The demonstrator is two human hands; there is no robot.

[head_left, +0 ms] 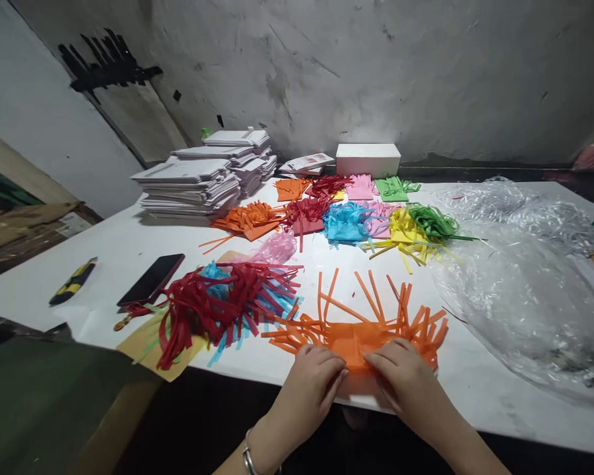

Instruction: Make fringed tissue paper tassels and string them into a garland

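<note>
L hand [314,376], R hand [403,373] | fingers curled, prob. pinching 1 orange fringed pc [351,335] | 1 phone [152,280]

Fringed paper [352,335] lies on the table [475,389] between phone [151,282] and bag [529,303], before the box [368,159].

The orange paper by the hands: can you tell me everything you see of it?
The orange paper is bright and looks thin, perhaps tissue or crepe. Its middle is a flat, layered panel with a crease; long, narrow strips spread left, right and toward the far side, some straight, some curled. It lies at the near edge of the white table. The left hand and right hand touch its near part, either side of the crease; its underside is hidden.
</note>
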